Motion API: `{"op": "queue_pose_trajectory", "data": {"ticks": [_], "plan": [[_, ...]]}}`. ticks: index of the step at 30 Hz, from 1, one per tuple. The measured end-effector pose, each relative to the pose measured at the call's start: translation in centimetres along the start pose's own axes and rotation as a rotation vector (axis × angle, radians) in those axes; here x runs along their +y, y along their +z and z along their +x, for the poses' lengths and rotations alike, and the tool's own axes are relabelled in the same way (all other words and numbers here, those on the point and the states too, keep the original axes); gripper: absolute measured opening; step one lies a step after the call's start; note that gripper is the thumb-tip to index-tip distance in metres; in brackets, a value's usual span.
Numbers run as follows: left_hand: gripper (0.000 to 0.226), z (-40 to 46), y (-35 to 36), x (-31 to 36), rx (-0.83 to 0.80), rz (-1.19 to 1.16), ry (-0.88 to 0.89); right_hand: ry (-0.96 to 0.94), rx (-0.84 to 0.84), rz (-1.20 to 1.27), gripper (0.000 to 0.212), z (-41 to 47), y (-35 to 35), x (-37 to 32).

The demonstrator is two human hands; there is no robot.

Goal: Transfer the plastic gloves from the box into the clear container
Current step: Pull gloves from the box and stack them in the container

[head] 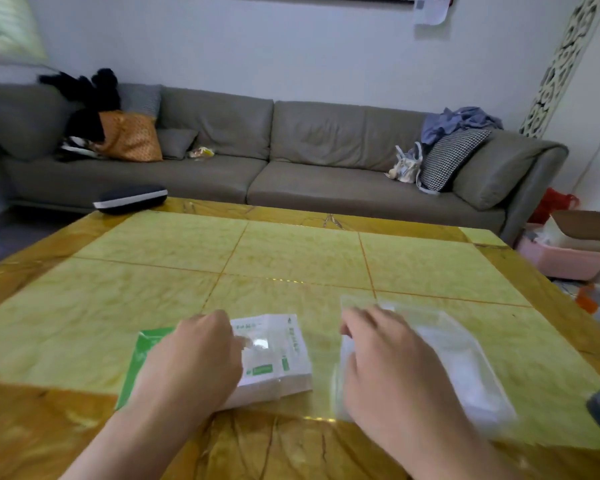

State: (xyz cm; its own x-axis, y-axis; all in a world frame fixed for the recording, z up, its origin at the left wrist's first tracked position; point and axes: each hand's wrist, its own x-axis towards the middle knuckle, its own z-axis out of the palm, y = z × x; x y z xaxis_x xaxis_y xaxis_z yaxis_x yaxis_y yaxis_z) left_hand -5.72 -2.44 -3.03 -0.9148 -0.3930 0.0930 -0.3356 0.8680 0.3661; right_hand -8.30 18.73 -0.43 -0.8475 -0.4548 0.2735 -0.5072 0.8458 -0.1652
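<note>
box (274,355) flat on the desk (291,258), white and green, long axis running left to right. left hand (191,362) laid over the box's left half, palm down, fingers (238,341) lightly curled with tips on the lid near its clear window; gripping or only resting, cannot tell. container (458,358) just right of the box, not touching it, a flat clear thing with something white inside, long axis running away from the body. right hand (385,365) on the container's left edge, nearest the box, fingers bent as if pinching the rim, blurred. gloves not in view, probably inside the box. probably opening comes first. left hand nearer the box, both forearms angled inward.
</note>
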Motion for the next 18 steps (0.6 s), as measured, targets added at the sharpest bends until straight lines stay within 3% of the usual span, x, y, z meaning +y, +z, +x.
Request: {"op": "queue_pose_trajectory", "data": {"ticks": [2,4,6,9,14,16,18], "plan": [[0.023,0.6,0.6,-2.3,-0.128,0.097,0.007,-0.145,-0.13,0.154,0.056,-0.2,2.1,-2.5],[0.032,0.8,1.5,-3.6,-0.267,0.26,0.147,-0.199,-0.291,0.233,0.069,0.0,4.6,-4.3],[0.031,0.8,1.7,-3.9,-0.363,0.371,0.252,-0.23,-0.343,0.18,0.067,0.5,6.7,-5.4],[0.024,1.2,1.6,-4.1,-0.387,0.306,0.19,-0.255,-0.307,0.123,0.058,0.6,8.9,-5.4],[0.027,2.1,1.8,-4.3,-0.298,0.048,0.064,-0.243,-0.23,0.107,0.057,0.4,9.4,-4.9],[0.026,1.9,1.0,-4.3,-0.155,-0.118,0.039,-0.244,-0.191,0.111,0.058,0.3,9.3,-5.1],[0.021,1.9,0.0,-4.2,0.02,-0.219,0.023,-0.251,-0.265,0.116,0.061,0.5,9.0,-5.2]]}}
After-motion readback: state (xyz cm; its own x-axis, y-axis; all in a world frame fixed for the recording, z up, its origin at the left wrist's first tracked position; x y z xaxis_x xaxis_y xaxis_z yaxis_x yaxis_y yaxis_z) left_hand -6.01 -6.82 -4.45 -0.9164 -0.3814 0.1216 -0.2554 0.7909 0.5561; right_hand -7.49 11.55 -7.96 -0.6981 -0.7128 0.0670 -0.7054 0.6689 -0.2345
